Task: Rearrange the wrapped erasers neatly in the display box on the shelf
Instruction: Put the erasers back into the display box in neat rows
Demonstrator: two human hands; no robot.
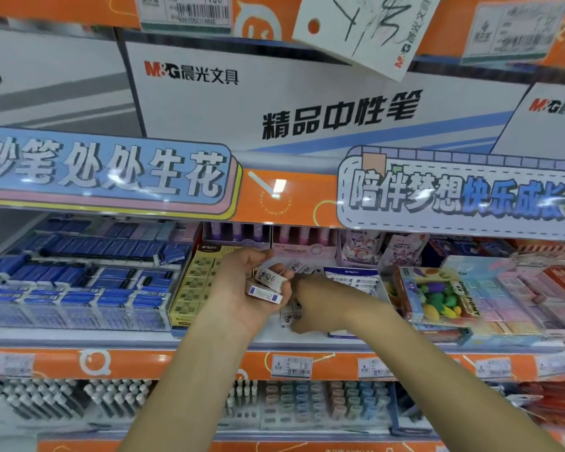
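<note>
Left hand (242, 293) cups a small stack of wrapped erasers (267, 284) above the display box (351, 272) – right hand (320, 303) reaches in, grip hidden, can't tell – so seat each one flat, labels aligned, against the loose ones (292, 313).

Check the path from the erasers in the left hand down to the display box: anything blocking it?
Partly. The left hand holds a few wrapped erasers just above the display box. The right hand reaches into the box right beside them and covers much of the opening. Nothing else visible stands between.
</note>
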